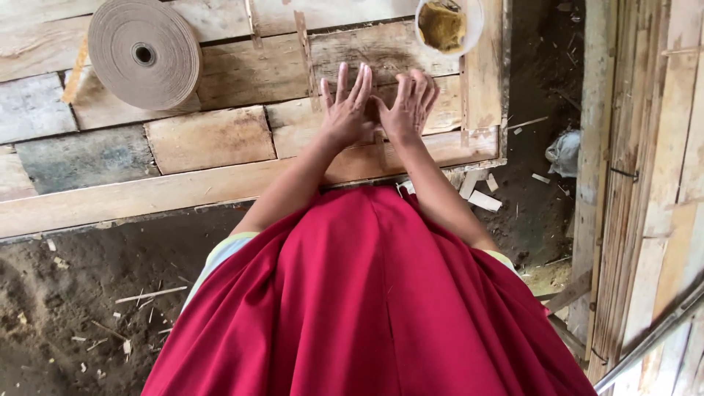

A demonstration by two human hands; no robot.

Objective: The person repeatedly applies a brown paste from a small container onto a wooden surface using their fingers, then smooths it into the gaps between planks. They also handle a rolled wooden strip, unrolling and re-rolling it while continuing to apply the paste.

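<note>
nearest to you is the red cloth over your lap, which hides your knees and the near edge of the wooden bench. past it, your left hand and right hand lie side by side on the boards, thumbs touching, fingers spread and pressed flat, gripping nothing. they rest on a thin wooden strip that runs along the board; most of it sits under your palms, so i cannot tell its length or whether it lies flush. the risk, as i judge it: if you press unevenly the strip could slide or lift at one end, and the rough board edges could put a splinter in a fingertip. further off to the left stands a roll of brown tape, well apart from your hands. at the far edge, just beyond your right hand, a white bowl of yellowish paste is cut off by the frame; a careless reach could tip it. what the paste is stays unclear.
</note>
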